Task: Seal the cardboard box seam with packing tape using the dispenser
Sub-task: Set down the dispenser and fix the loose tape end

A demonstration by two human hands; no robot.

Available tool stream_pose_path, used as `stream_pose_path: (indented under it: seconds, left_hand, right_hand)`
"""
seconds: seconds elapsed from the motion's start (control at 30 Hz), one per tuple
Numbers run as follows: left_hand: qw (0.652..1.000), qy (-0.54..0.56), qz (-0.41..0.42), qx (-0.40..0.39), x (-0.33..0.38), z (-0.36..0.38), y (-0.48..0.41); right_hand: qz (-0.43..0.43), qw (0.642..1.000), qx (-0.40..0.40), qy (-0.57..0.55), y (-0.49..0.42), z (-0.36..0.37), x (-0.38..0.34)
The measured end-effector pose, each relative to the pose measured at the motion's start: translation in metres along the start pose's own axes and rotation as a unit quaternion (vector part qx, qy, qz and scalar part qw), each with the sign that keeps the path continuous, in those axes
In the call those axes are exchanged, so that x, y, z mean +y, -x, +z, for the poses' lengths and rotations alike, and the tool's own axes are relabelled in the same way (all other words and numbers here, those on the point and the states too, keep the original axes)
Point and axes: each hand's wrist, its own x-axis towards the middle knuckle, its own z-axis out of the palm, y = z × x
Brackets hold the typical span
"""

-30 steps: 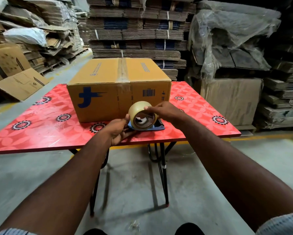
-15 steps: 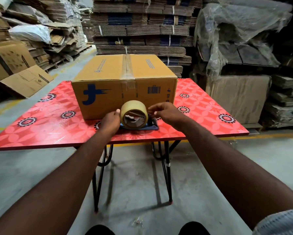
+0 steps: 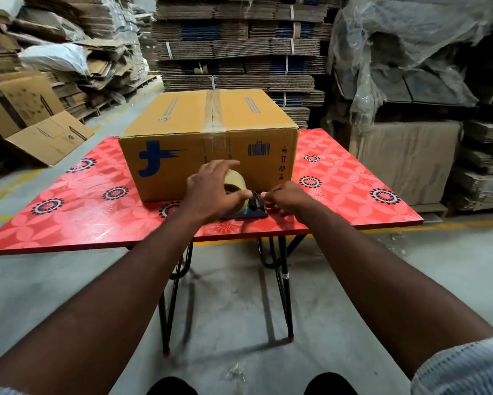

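Note:
A closed cardboard box (image 3: 182, 161) with a blue logo stands on the red table (image 3: 68, 220). Clear tape (image 3: 215, 112) runs along its top seam and down the front face. In front of the box lies the blue tape dispenser (image 3: 254, 213) with a tan tape roll (image 3: 235, 178). My left hand (image 3: 211, 192) lies over the roll, fingers curled around it and thumb on its right side. My right hand (image 3: 288, 199) pinches the dispenser's black cutter end. Whether it holds the tape's loose end is hidden.
The table stands on thin black legs (image 3: 285, 280) on a concrete floor. Stacks of flattened cartons (image 3: 239, 47) rise behind it. Loose cartons (image 3: 40, 129) lean at the left. Plastic-covered stacks (image 3: 405, 67) and a wrapped pallet (image 3: 405, 161) stand at the right.
My left hand has moved from the roll's left side up over its top. My right hand has slid to the dispenser's right end. The dispenser stays on the table.

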Motion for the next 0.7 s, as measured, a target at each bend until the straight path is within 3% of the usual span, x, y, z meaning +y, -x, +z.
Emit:
stream_pose_path:
  seconds: [0.13, 0.33, 0.7]
  left_hand:
    - [0.984, -0.14, 0.075, -0.086, 0.016, -0.002, -0.004]
    - [0.913, -0.348, 0.164, -0.135, 0.03, 0.001, -0.018]
    - [0.878, -0.408, 0.104, -0.227, 0.059, 0.014, -0.036]
  right_hand:
    - [0.021, 1.0, 0.015, -0.017, -0.004, 0.003, -0.001]
    - [0.048, 0.996, -0.001, -0.069, -0.007, 0.004, -0.003]
    - [0.118, 0.96, -0.005, -0.254, -0.01, 0.002, 0.0]
